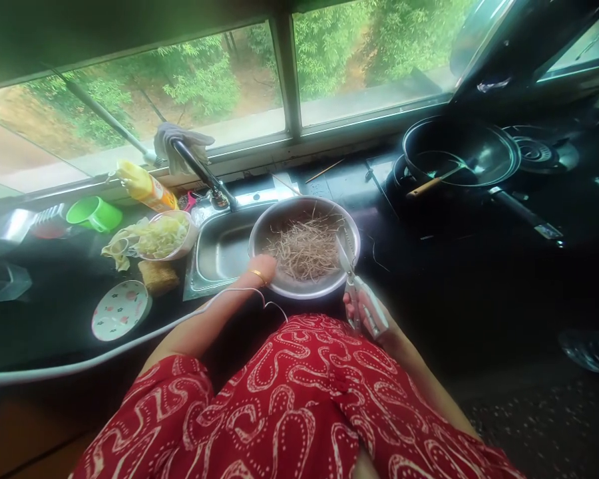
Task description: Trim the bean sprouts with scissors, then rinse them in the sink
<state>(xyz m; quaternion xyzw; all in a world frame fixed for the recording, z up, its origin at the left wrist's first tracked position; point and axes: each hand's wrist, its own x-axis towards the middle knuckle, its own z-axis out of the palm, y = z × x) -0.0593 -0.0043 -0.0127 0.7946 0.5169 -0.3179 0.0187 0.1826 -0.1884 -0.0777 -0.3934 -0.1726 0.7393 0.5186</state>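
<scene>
A round metal bowl holds a heap of thin, brownish, noodle-like strands. It stands at the counter's front, overlapping the sink's right side. My left hand is closed at the bowl's lower left rim, its fingertips partly hidden. In my right hand are kitchen scissors with pale grey handles, the fingers wrapped around them. Their blades point up over the bowl's right side, at the edge of the strands.
Left of the sink stand a pink bowl of cut leaves, a green mug, a yellow bottle and a floral dish. A wok sits on the stove at right. A white cable crosses my left forearm.
</scene>
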